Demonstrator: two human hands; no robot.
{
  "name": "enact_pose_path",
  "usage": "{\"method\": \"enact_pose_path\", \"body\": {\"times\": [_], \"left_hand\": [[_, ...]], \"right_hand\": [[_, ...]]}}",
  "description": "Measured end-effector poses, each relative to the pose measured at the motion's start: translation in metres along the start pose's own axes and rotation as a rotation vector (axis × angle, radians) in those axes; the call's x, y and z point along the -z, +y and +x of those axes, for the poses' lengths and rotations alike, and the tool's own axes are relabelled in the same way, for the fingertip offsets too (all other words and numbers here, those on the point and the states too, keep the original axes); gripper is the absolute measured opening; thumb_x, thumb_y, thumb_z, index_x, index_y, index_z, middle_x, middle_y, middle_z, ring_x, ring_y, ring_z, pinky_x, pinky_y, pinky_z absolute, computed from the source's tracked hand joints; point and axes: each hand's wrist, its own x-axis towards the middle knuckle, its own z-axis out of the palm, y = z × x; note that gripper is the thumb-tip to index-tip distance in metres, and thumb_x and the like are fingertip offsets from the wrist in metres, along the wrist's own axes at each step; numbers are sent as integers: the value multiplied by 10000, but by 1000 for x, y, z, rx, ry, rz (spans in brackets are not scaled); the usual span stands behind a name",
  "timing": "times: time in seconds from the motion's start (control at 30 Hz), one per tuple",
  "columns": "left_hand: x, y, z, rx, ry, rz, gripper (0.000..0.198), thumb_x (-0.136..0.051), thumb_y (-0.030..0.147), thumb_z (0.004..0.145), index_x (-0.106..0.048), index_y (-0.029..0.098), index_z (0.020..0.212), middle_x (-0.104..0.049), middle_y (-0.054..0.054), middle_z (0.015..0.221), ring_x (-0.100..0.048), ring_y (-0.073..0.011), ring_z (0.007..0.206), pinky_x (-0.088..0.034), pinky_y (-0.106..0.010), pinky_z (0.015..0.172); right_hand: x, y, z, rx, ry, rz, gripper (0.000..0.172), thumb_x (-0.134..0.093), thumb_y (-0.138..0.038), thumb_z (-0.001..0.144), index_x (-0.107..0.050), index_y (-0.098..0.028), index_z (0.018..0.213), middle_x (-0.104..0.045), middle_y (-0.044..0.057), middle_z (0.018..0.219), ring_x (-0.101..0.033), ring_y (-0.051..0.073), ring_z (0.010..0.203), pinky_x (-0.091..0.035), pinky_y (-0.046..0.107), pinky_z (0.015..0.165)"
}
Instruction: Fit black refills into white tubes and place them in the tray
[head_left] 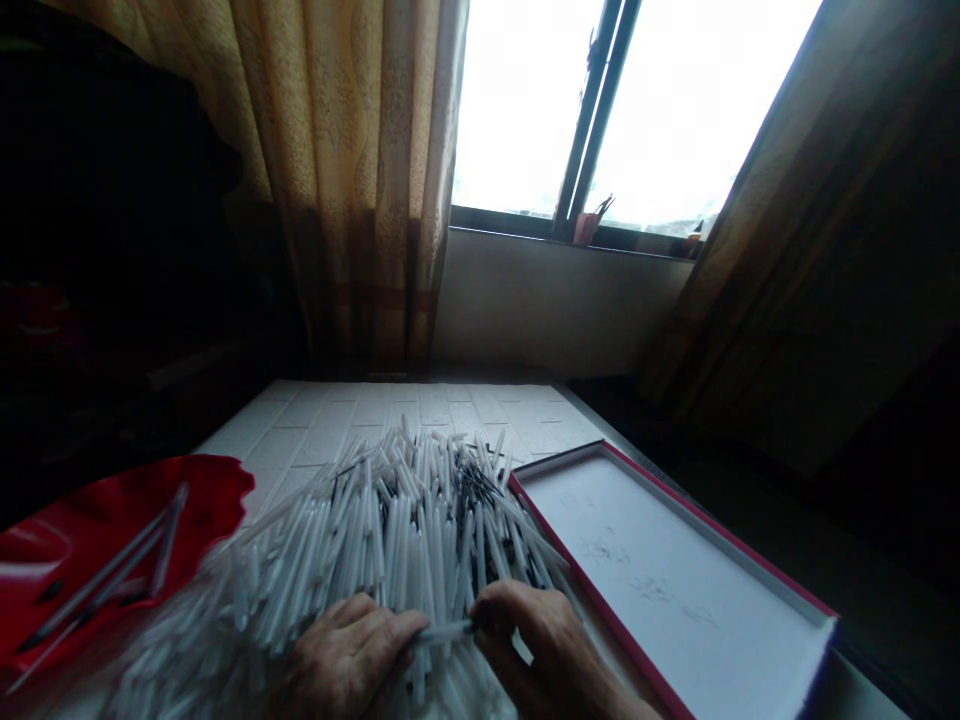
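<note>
Just above the bottom edge of the head view, a translucent whitish pen barrel [448, 632] lies crosswise between my two hands. My left hand [349, 655] grips its left end between thumb and fingers. With thumb and forefinger pinched, my right hand [536, 640] closes on its other end, where a small dark part shows. Beneath and beyond both hands spreads a big heap of similar pen barrels [397, 540], most pointing away from me. Thin dark pieces [476, 480] lie among them toward the back right of the heap.
A red wavy-rimmed bowl [217, 490] at the left holds a few pens. On the right lies a shallow red-edged box lid [675, 590] with a white inside. The brick-patterned white tabletop [300, 415] reaches toward a curtain [352, 180] and a window.
</note>
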Motion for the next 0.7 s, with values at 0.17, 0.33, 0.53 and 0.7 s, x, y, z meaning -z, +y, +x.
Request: {"method": "enact_pose_path", "body": {"times": [0.17, 0.33, 0.53, 0.7], "left_hand": [[-2, -2, -2, -14, 23, -8, 282, -337, 234, 1039, -611, 201, 1095, -682, 6, 670, -634, -154, 586, -529, -233, 595], [-7, -4, -6, -18, 40, -13, 290, -330, 230, 1038, -611, 202, 1106, -681, 1, 671, -617, -154, 569, -517, -236, 578], [-7, -4, -4, -73, 52, -21, 303, -315, 260, 1045, -607, 191, 1087, -675, 3, 655, -588, -158, 540, -486, -235, 542], [-9, -2, -5, -2, 7, -27, 333, -288, 275, 1060, -612, 201, 1040, -652, 8, 632, -570, -169, 540, -464, -257, 546]], "right_hand": [[-1, 1, 1, -6, -16, -10, 92, -481, -176, 903, -548, -211, 851, -627, -13, 660, -578, 119, 541, -401, 210, 541], [-1, -2, 2, -4, -46, -59, 215, -419, -264, 969, -537, -210, 797, -600, -11, 635, -564, 122, 534, -389, 218, 534], [-8, 6, -4, 10, -68, -76, 353, -342, -349, 1029, -505, -224, 741, -575, -19, 593, -545, 119, 495, -363, 223, 497], [-18, 17, -8, 85, 18, -72, 349, -328, -432, 1038, -561, -221, 888, -633, -8, 643, -594, 127, 505, -385, 227, 492]]}}
